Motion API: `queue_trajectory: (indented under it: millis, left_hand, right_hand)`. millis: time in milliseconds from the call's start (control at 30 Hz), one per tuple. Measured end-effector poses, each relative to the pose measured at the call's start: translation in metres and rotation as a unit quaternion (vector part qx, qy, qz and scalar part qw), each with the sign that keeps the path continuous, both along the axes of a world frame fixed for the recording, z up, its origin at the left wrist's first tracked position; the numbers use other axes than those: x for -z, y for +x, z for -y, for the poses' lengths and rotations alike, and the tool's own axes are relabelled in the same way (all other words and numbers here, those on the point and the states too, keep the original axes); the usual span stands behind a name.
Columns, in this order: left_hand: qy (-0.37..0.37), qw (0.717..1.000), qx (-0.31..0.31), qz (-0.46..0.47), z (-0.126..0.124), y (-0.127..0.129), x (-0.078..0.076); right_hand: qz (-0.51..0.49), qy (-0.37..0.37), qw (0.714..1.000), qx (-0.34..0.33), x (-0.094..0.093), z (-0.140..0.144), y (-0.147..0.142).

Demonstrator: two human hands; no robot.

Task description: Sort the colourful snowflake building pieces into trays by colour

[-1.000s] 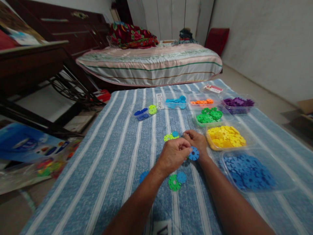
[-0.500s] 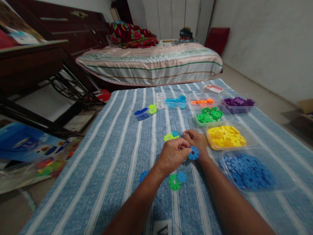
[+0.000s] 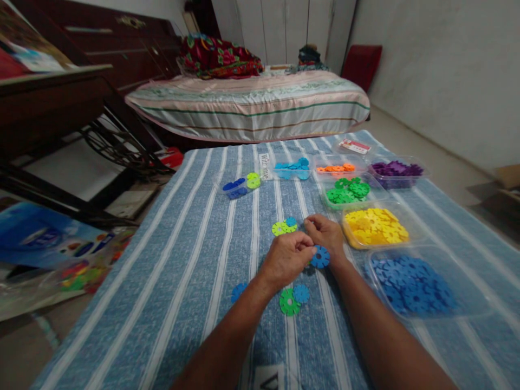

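My left hand (image 3: 286,259) is closed in a pinch on the edge of a blue notched disc (image 3: 320,257). A sliver of yellow-green shows beside that disc, mostly hidden by the fingers. My right hand (image 3: 328,236) is just behind, its fingers curled together; whatever they hold is hidden. Beyond the hands lie joined yellow-green discs (image 3: 280,228) with a small light-blue disc (image 3: 291,221). On the near side, a green disc (image 3: 290,302) touches a light-blue disc (image 3: 301,293). Another blue disc (image 3: 239,292) is partly covered by my left forearm.
Clear tubs of blue discs (image 3: 414,287), yellow discs (image 3: 376,226), green discs (image 3: 348,190) and purple pieces (image 3: 396,169) line the right side. Farther back are tubs of orange discs (image 3: 336,168), light-blue discs (image 3: 292,168) and dark-blue pieces (image 3: 234,187). A bed (image 3: 252,108) stands behind.
The blue disc in my left hand has tilted and dropped slightly. Both hands stay in nearly the same place.
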State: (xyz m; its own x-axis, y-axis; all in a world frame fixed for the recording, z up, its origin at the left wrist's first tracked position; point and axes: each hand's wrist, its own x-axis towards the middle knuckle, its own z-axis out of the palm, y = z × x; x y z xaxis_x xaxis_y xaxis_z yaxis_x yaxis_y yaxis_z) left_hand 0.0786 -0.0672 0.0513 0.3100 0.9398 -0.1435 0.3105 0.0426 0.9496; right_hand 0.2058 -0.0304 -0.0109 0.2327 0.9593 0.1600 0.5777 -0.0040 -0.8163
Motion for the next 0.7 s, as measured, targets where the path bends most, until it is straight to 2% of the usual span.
queue_trajectory:
  millis: [700]
  left_hand:
    - [0.019, 0.999, -0.03, 0.011, -0.0033, -0.0006, -0.0022]
  right_hand:
    - [-0.01, -0.006, 1.0, 0.0, -0.0018, 0.001, -0.0005]
